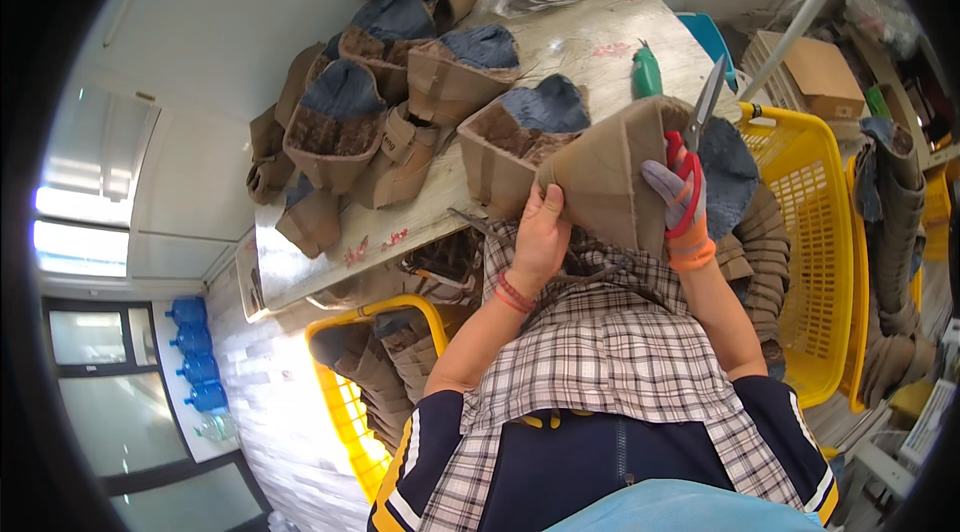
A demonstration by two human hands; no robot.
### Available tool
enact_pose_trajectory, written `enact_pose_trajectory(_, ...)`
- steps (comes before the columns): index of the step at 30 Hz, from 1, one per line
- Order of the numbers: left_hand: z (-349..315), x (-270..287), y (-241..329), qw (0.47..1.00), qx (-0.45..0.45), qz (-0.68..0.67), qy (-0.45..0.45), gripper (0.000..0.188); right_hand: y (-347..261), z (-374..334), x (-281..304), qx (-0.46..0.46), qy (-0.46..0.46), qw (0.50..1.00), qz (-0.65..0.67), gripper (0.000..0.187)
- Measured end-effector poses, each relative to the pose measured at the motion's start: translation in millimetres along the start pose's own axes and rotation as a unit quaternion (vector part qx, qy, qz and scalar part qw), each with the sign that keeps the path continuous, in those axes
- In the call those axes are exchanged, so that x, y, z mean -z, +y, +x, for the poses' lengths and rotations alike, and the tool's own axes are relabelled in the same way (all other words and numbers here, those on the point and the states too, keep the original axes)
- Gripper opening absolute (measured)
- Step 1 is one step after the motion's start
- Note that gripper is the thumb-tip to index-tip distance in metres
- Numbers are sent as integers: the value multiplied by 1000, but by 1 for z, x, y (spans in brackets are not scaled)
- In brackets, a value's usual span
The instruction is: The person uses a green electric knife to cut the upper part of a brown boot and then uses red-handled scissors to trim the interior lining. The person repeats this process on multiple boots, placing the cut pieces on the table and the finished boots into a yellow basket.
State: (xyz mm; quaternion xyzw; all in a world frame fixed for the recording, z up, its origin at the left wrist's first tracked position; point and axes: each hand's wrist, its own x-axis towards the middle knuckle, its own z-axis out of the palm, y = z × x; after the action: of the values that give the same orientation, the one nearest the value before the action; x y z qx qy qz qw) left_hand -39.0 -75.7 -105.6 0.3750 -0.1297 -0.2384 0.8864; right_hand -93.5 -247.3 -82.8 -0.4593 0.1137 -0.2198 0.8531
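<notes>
- While the fuzzy-edged brown piece (600,172) hides some fingertips, my left hand (540,237) pinches its edge.
- My gloved right hand (673,188) clamps red-handled scissors (706,109), blades upward.

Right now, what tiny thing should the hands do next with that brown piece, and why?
Maybe turn the red-handled scissors toward the edge of the brown piece. The left hand's fingers already grip the piece, while the gloved right hand holds the scissors with their tip pointing away from the person, so the blades don't seem lined up with that edge.
</notes>
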Motion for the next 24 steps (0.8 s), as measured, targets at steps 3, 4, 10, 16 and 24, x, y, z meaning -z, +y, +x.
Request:
enact_pose_trajectory(3, -23, 5, -2, 997, -14, 77, 15, 42, 21, -9, 30, -64, -94, 993, 24, 36)
enact_pose_trajectory(4, -26, 7, -2, 995, -12, 98, 24, 42, 24, -6, 45, -91, -218, 972, 6, 40)
enact_pose_trajectory(10, -68, 29, 1, 933, -2, 317, 170, 30, -30, -43, -14, 0, -161, 909, -385, 47)
enact_pose_trajectory(16, -25, 75, 31, 945, -12, 13, 327, 28, -60, -47, -7, 32, -102, 915, -390, 47)
enact_pose_trajectory(24, -35, 100, 38, 936, 8, -137, 324, 37, -84, -43, -8, 127, -6, 941, -314, 64)
